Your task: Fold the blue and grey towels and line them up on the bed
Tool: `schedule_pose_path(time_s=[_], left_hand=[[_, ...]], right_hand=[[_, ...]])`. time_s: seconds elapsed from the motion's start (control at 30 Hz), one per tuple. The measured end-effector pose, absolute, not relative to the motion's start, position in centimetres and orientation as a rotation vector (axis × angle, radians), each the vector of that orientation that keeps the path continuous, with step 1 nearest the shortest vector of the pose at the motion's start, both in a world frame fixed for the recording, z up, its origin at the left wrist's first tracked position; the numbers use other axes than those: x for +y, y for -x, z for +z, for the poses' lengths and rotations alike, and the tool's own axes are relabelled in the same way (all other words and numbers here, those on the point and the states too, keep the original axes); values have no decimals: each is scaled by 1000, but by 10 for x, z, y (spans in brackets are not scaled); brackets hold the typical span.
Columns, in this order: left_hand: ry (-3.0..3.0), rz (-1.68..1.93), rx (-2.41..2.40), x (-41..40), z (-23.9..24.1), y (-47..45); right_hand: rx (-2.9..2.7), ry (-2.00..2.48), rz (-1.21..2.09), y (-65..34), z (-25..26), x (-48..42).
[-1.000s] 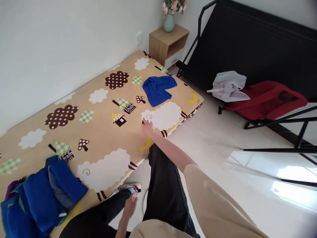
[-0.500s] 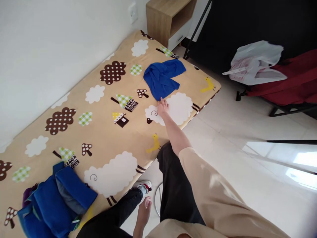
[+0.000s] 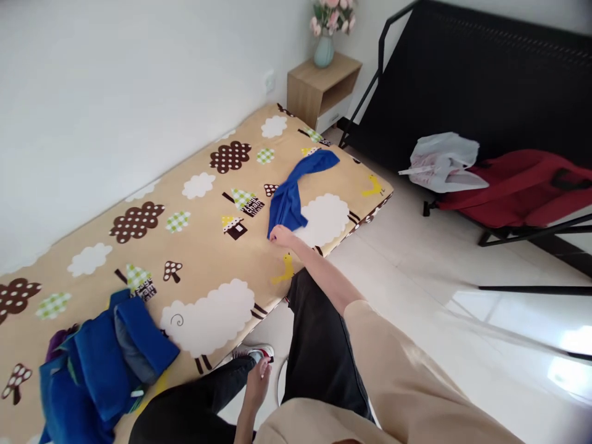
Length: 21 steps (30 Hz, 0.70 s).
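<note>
My right hand is stretched out over the patterned mattress and is closed on the near end of a blue cloth. The cloth trails in a long strip from my hand toward the mattress's far corner. My left hand hangs low by my dark trousers, close to a shoe on the floor; its fingers are loosely curled with nothing visible in them.
A heap of blue clothes lies on the mattress at the near left. A wooden bedside cabinet with a vase of flowers stands by the wall. A black metal frame holds a red bag and a white plastic bag.
My right hand reached to the blue cloth, gripped its edge and pulled it toward me, stretching it into a strip. The view swung as my head moved.
</note>
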<state>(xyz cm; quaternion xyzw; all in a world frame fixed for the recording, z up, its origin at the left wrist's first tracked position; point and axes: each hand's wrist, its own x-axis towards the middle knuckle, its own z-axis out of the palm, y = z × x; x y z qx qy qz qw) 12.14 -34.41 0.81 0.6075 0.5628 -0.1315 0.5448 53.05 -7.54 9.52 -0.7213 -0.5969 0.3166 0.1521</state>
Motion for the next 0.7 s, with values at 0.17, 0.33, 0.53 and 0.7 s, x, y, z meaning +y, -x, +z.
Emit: schedule_pose_path(time_s=[0.17,0.33,0.53,0.7], left_hand=[[-1386,120,1460,-353,40,-120],[-1303,557,1571,-372,87,-119],[-1180,764,1693,-400,103,-101],[-1292,880,1750,-400,107,-95]], right_hand=[[-1914,1705,962,-410,142,-162],[-1688,1446,1164,-279,135,-296],[-1418,1387,1398,-221,109,-387],[-1302,1208,1493,-237,96,-376]])
